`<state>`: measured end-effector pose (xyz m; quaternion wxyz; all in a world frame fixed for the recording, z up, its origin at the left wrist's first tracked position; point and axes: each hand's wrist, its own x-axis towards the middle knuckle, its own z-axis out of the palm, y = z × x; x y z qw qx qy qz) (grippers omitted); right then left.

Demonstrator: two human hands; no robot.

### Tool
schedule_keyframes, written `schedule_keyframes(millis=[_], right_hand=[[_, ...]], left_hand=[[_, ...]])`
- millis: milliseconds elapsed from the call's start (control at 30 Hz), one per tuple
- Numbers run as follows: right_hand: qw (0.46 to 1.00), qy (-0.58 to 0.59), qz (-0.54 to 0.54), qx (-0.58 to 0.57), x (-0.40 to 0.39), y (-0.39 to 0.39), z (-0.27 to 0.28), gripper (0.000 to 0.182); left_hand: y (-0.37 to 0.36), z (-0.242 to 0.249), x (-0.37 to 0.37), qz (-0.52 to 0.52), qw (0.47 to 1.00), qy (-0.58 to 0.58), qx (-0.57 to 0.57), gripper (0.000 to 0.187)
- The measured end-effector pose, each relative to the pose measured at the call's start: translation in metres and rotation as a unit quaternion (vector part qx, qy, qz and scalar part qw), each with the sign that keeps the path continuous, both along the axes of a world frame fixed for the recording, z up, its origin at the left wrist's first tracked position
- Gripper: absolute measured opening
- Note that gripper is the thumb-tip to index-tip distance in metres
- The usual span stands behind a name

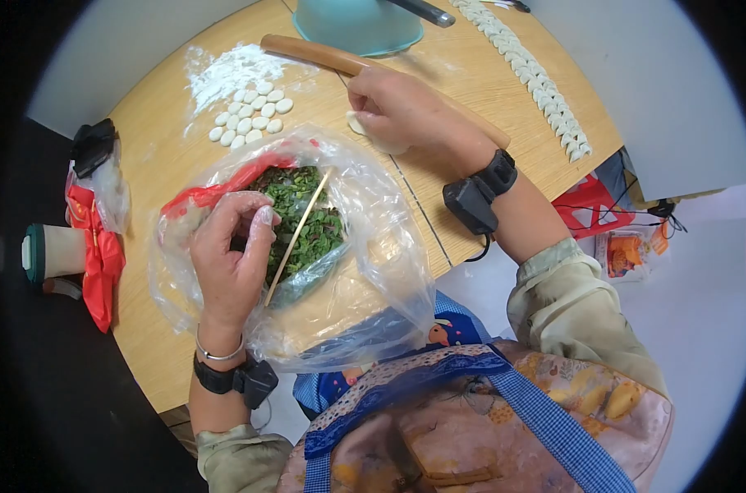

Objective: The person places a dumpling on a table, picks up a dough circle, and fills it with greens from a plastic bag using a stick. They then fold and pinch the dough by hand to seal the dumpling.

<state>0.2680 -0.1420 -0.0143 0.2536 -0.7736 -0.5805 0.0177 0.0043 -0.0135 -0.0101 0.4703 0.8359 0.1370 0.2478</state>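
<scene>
My left hand (233, 246), dusted with flour, is over the near left side of a clear plastic bag (381, 238). Its fingers curl toward the thumb in a pinch; anything between them cannot be made out. Chopped greens (295, 193) fill the opened bag, and a pale chopstick (299, 234) lies across them. My right hand (401, 111) is closed, with a pale dough wrapper (357, 123) showing at its fingertips. A wooden rolling pin (319, 55) passes behind that hand; whether the two touch is hidden.
Small dough rounds (245, 115) lie beside scattered flour (233, 72). A teal bowl (352, 29) stands at the back. Folded dumplings (537, 78) form a long row along the right edge. A lidded cup (54, 251) and red bag (98, 259) are at far left.
</scene>
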Motion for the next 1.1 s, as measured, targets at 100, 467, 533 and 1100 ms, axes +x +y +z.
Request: schedule_keyframes(millis=[100,467,533,1100], right_hand=[[0.999,0.039,-0.022,-0.015,0.001,-0.003,0.008,0.005],[1.000,0.021,-0.001,0.011,0.009,-0.001,0.002,0.008],[1.000,0.014,-0.003,-0.003,0.009,-0.001,0.003,0.009],[1.000,-0.004,-0.003,-0.023,0.011,-0.006,0.007,0.009]], left_hand=[[-0.001,0.001,0.001,-0.002,1.000,-0.004,0.001,0.010],[-0.001,0.000,0.000,-0.006,1.000,0.001,0.002,0.010],[-0.002,0.001,0.000,-0.006,1.000,0.003,0.008,0.010],[0.000,-0.001,0.000,-0.016,1.000,0.002,0.002,0.010]])
